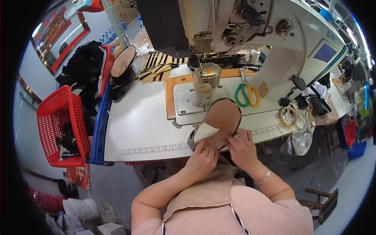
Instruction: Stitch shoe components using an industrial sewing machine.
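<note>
Both my hands hold a sole-shaped shoe part (225, 117) at the front edge of the sewing table. Its face is brown with a dark rim, and a whitish patch shows on its left side. The fingers of my left hand (201, 162), one with a ring, pinch its near left end. On the near right side, my right hand (243, 150) grips the edge with bent fingers. The far end of the part lies just in front of the sewing machine's post (203, 96), beneath the needle area. Scissors (243, 77) with green and orange handles lie right of the post.
Left of the table stand red baskets (66, 125) with black pieces and a blue crate (101, 125). Stacked shoe parts (122, 64) sit at the table's back left, near striped strips (160, 64). Coiled cord (289, 117) hangs at the right. A stool (329, 207) stands lower right.
</note>
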`<act>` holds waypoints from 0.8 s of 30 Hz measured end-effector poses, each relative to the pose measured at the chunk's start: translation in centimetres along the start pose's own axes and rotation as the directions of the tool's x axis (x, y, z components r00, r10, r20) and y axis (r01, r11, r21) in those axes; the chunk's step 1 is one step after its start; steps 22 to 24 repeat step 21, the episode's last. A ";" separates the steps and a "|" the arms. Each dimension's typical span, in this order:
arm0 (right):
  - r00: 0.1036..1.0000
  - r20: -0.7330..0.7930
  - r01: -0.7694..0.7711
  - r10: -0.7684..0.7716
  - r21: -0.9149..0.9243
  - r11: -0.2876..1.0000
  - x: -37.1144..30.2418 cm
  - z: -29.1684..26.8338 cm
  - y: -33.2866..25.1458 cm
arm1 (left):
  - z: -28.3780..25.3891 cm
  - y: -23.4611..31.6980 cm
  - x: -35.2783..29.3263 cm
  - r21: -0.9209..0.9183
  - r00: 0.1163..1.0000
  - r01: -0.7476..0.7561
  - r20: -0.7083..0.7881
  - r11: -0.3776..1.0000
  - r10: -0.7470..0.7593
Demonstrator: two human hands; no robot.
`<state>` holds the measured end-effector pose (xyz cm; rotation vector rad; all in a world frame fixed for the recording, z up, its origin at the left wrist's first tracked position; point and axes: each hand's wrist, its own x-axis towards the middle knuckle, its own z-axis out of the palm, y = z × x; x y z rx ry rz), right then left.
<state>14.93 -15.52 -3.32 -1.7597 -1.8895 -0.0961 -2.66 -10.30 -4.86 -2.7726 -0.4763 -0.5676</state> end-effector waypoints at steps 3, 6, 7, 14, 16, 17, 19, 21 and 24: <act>0.996 -0.092 -0.010 0.015 0.054 0.999 0.4 1.1 -0.3 | -0.5 0.2 0.4 0.095 0.999 -0.016 0.038 0.995 0.013; 0.981 -0.191 0.027 -0.016 0.054 0.998 0.3 1.7 0.8 | -1.1 -0.4 0.0 0.031 0.998 0.045 0.044 0.999 -0.046; 0.979 -0.198 -0.012 0.039 0.136 0.991 0.1 1.5 1.4 | -1.4 -0.8 -0.4 -0.067 0.993 0.107 0.057 0.992 -0.104; 0.939 -0.330 0.017 -0.097 -0.236 0.972 0.6 1.0 5.3 | -6.0 -8.6 -8.5 0.029 0.849 0.510 -0.176 0.860 -0.498; 0.950 -0.257 0.168 -0.180 -0.070 0.983 -1.5 1.5 4.4 | -5.8 -9.0 -9.5 0.210 0.813 0.568 -0.293 0.796 -0.503; 0.924 -0.201 0.368 -0.326 0.223 0.903 -2.5 1.6 4.2 | -5.7 -7.9 -10.4 0.074 0.807 0.557 -0.283 0.827 -0.518; 0.811 0.474 0.211 -0.343 0.309 0.927 -6.1 0.5 4.1 | -6.3 -4.2 -14.0 -0.288 0.812 0.574 0.074 0.767 -0.579; 0.772 0.586 0.101 -0.246 0.269 0.958 -6.7 1.5 4.6 | -6.9 0.0 -18.6 -0.164 0.532 0.794 0.652 0.585 -0.540; 0.772 0.586 0.101 -0.246 0.269 0.958 -6.7 1.5 4.6 | -6.9 0.0 -18.6 -0.164 0.532 0.794 0.652 0.585 -0.540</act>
